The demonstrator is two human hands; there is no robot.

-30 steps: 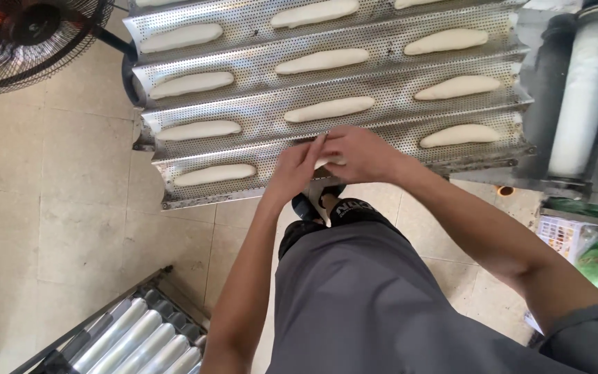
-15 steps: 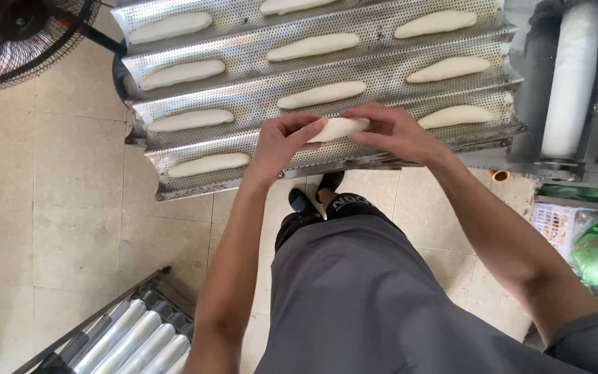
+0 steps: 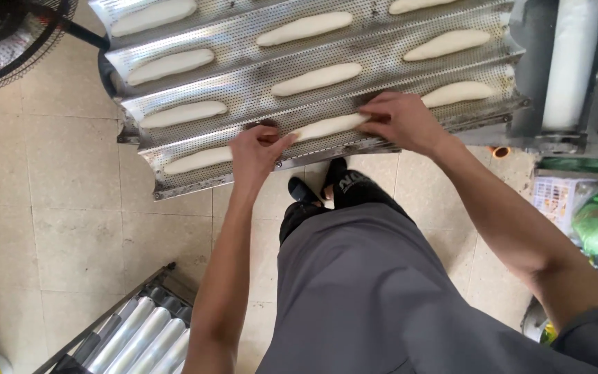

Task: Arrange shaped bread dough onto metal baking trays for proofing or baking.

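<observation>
Our left hand [image 3: 257, 149] and right hand [image 3: 399, 121] pinch the two ends of a dough stick [image 3: 327, 127], which lies in the tray's [image 3: 243, 76] nearest groove — right by the front edge. Neighbouring sticks [image 3: 198, 160] lie apart on either side — below the edge, open tiled floor [image 3: 57, 208].

I am in a small bakery's work area. In front of me lies a perforated, corrugated metal baguette tray [image 3: 257, 76] with long loaves of raw dough [image 3: 316, 78] lying in its channels, and beside it stands a dough-moulding machine with a white roller [image 3: 570, 62]. The floor is beige tile [image 3: 57, 208], a pedestal fan [image 3: 8, 34] stands on it, and more channelled trays [image 3: 140, 339] sit lower down.
</observation>
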